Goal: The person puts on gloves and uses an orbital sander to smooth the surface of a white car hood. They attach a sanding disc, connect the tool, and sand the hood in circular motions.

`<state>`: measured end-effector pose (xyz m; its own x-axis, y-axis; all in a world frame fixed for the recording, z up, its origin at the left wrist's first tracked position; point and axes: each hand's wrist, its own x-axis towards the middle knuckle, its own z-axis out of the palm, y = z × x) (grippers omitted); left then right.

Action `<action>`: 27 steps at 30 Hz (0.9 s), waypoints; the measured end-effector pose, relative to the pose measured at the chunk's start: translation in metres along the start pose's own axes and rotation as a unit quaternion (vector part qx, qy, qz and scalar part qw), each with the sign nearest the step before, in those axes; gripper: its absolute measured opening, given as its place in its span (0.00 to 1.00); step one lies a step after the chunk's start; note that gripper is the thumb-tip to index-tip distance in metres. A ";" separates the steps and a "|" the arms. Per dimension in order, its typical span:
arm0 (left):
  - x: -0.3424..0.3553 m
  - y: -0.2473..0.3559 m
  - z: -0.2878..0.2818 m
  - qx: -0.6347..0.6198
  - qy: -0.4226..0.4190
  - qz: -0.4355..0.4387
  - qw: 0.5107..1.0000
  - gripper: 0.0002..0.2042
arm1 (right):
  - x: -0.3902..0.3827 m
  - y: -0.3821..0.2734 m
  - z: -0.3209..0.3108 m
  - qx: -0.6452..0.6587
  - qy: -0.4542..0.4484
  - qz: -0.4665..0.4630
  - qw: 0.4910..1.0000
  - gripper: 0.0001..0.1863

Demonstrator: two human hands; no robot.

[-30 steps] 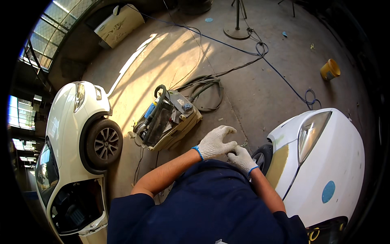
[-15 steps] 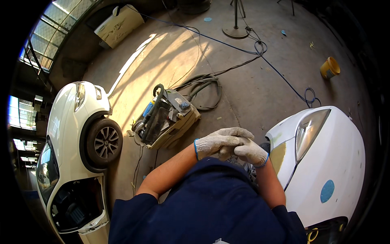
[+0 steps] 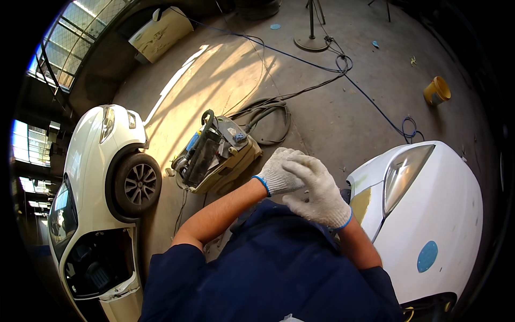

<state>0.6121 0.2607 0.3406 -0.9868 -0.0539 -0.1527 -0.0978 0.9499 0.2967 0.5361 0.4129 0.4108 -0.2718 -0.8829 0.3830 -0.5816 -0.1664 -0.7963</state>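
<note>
Both hands wear white knitted gloves with blue cuffs, above my dark blue shirt. My left hand point(image 3: 278, 174) lies behind my right hand point(image 3: 316, 196), its fingers mostly hidden. Over it my right hand has curved, parted fingers, their tips at or touching the left glove; I see nothing held. Just right of my hands is a white car front point(image 3: 440, 214) with a headlight point(image 3: 403, 177), a yellowish patch point(image 3: 358, 209) and a blue round pad point(image 3: 427, 256). Beyond my hands stands a wheeled machine point(image 3: 228, 155) loaded with tools.
At left stands a white car point(image 3: 86, 161) with an open front door space. A loose door panel point(image 3: 161, 35) leans near the window. Coiled hoses point(image 3: 273, 123) and cables point(image 3: 370, 99) cross the concrete floor point(image 3: 188, 96), near a yellow bucket point(image 3: 434, 91) and a metal stand point(image 3: 311, 43).
My hands have parted from their interlaced hold of half a second ago. The left has risen slightly; the right has shifted so its fingers point upward across it.
</note>
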 end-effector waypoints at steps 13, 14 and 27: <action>-0.001 0.040 0.065 -0.163 -0.148 -0.017 0.975 0.26 | -0.027 0.037 0.051 -0.160 -0.189 -0.059 0.967 0.35; -0.001 0.036 0.065 -0.182 -0.148 -0.030 0.972 0.26 | -0.028 0.039 0.050 -0.172 -0.194 -0.059 0.964 0.35; 0.006 0.020 0.078 -0.265 -0.116 -0.114 0.950 0.24 | -0.030 0.059 0.035 -0.058 -0.250 0.093 0.962 0.28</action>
<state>0.6146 0.3038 0.2726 -0.8835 -0.1113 -0.4551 -0.4169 0.6299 0.6553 0.5362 0.4140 0.3359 0.0064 -0.9983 -0.0575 -0.6475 0.0397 -0.7610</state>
